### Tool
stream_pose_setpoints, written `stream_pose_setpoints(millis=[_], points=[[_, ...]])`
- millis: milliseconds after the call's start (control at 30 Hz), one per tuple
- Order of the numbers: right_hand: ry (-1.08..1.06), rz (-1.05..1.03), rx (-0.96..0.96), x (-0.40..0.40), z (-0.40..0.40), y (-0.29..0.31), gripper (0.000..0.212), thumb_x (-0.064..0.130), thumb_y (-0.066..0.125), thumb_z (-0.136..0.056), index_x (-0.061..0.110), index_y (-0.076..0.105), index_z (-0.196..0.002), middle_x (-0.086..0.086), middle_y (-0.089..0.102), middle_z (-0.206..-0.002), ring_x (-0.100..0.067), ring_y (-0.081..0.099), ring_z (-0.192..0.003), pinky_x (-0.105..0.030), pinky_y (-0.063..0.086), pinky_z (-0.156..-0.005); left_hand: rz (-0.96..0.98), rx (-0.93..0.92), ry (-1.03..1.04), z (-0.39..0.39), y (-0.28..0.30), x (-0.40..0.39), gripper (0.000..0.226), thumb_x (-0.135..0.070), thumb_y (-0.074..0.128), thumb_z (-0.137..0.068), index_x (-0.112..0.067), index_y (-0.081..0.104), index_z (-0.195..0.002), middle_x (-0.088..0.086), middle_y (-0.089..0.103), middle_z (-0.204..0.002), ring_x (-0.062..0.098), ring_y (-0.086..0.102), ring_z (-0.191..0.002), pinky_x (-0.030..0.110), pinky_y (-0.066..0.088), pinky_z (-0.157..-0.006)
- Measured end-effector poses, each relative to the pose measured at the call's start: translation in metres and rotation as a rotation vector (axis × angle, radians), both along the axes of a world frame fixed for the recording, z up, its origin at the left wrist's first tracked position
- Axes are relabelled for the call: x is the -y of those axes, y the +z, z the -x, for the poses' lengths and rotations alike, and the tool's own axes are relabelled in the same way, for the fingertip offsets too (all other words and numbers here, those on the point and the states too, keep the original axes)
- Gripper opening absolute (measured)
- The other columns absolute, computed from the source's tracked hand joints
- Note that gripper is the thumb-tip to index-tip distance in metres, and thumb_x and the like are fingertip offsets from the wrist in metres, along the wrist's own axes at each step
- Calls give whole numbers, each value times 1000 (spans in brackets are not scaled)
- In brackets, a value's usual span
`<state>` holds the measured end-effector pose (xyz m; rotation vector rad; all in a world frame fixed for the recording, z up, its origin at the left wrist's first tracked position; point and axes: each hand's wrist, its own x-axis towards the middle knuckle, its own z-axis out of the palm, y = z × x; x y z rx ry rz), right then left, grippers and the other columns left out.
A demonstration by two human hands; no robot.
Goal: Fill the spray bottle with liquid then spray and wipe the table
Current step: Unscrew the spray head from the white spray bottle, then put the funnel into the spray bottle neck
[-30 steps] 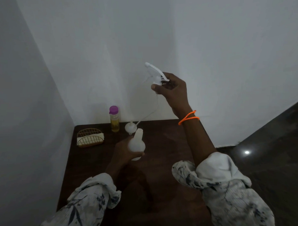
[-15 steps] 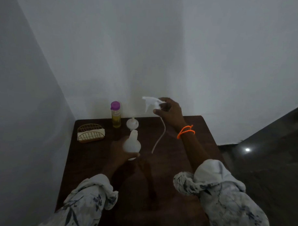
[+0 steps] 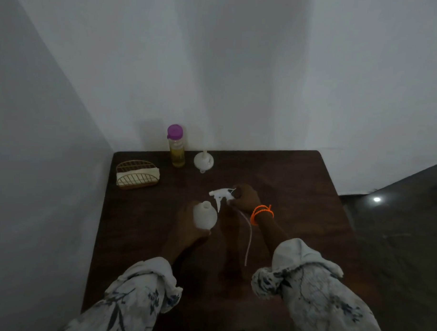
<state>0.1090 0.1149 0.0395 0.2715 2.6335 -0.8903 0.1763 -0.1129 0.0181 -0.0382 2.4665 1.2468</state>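
My left hand (image 3: 189,226) grips a white spray bottle body (image 3: 205,215), upright with its neck uncovered, over the dark wooden table (image 3: 298,183). My right hand (image 3: 246,197) holds the white spray head (image 3: 221,194) low beside the bottle, at about table height. Its thin dip tube (image 3: 248,237) trails toward me along the tabletop. A clear bottle of yellow liquid with a purple cap (image 3: 176,146) stands at the back of the table. A white funnel (image 3: 203,161) sits beside it on the right.
A gold wire holder with a folded pale cloth (image 3: 137,174) sits at the table's back left corner. White walls close in on the left and behind. Dark floor with a light reflection (image 3: 376,199) lies to the right.
My right hand has come down with the spray head from high in the air to beside the bottle near the tabletop. The left hand has kept hold of the bottle body.
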Motion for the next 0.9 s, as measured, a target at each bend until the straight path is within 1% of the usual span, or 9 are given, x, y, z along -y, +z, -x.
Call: stream_pose_setpoints(millis=[167, 300, 400, 500, 567, 633, 700, 800, 900], points=[[-23, -49, 157, 7, -6, -31, 29, 32, 80, -75, 13, 76, -96, -5, 72, -101, -21, 68, -96, -22, 41, -74, -30, -57, 5, 0, -19, 0, 100, -36, 97, -50, -29, 44, -134, -11, 46, -133, 14, 47, -123, 41, 45, -103], [-80, -63, 181, 7, -11, -48, 37, 36, 80, -75, 14, 76, -105, -4, 73, -107, -19, 68, -101, -19, 39, -74, -51, -76, -12, 3, -29, -3, 107, -43, 97, -46, -26, 44, -137, -9, 47, -134, 14, 49, -123, 45, 46, -104], [-97, -43, 186, 6, -16, -49, 43, 33, 81, -75, 16, 73, -114, -4, 73, -109, -17, 67, -98, -17, 39, -71, -67, -16, -53, 4, -33, 1, 135, -55, 97, -39, -23, 30, -152, -4, 34, -155, 17, 35, -142, 46, 36, -115], [-101, -9, 195, -1, -14, -50, 46, 40, 83, -74, 18, 72, -112, 2, 71, -101, -8, 60, -83, -17, 40, -65, -48, -13, -110, 4, -31, 14, 140, -62, 93, -44, -27, 20, -158, -12, 20, -162, 9, 23, -146, 38, 27, -119], [-94, 13, 197, -6, -14, -50, 44, 53, 81, -74, 20, 71, -101, 12, 65, -87, -2, 57, -75, -15, 38, -60, -24, 11, -57, 2, -27, 27, 122, -66, 86, -58, -34, 21, -157, -21, 20, -156, 1, 25, -139, 33, 28, -114], [-113, 32, 194, -10, -12, -51, 46, 62, 75, -75, 18, 72, -87, 14, 63, -74, -2, 58, -69, -12, 35, -52, 11, -2, 47, 6, -27, 40, 89, -78, 61, -77, -43, 29, -152, -19, 32, -155, 3, 37, -136, 37, 36, -113], [-150, 34, 197, -13, -4, -47, 50, 66, 72, -76, 16, 73, -78, 9, 66, -68, -6, 63, -67, -14, 35, -49, -5, 11, 163, 23, -26, 49, 68, -81, 41, -86, -43, 45, -142, -14, 49, -146, 5, 48, -131, 43, 44, -110], [-189, 32, 153, -14, 22, -35, 41, 53, 72, -85, 12, 74, -79, 8, 66, -69, -12, 67, -73, -19, 38, -55, -45, 118, 228, 66, -15, 40, 52, -67, 45, -94, -36, 57, -133, -9, 60, -135, 10, 55, -123, 44, 47, -107], [-218, 60, 94, -1, 53, -29, 28, 41, 72, -88, 14, 73, -86, 0, 69, -81, -18, 67, -85, -22, 42, -64, -77, 216, 236, 109, -11, 21, 35, -39, 52, -101, -23, 62, -130, -1, 62, -131, 19, 58, -122, 42, 47, -106]])
